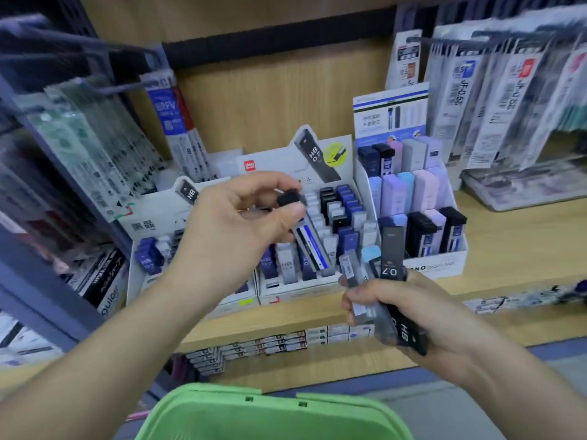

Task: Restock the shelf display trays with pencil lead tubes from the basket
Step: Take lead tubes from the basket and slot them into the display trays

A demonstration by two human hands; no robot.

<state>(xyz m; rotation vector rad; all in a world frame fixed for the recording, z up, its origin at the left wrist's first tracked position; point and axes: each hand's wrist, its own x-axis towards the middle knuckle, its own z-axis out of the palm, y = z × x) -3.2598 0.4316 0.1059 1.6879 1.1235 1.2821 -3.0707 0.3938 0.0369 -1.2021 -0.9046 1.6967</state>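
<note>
green plastic basket (273, 414), smooth-rimmed, sits at six o'clock; the left hand (235, 227) pinches a slim blue-and-white lead tube (309, 246) near its black cap, fingers curled, tilted over the white card tray (295, 292) printed "deli" and "hb 0.7"; at four o'clock the right hand (403, 315) clasps a bundle of tubes (392, 249), the black one reading "0.7" and "hb"; pale wooden shelf (508, 249) beneath.

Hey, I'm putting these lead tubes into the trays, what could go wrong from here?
The right hand clutches a fanned bundle of black and clear grey plastic lead tubes; one might slip from that grip and miss the green plastic basket.
The left hand pinches a black-capped blue-and-white tube near its cap; swinging, it could topple tubes standing in the white cardboard tray.
</note>
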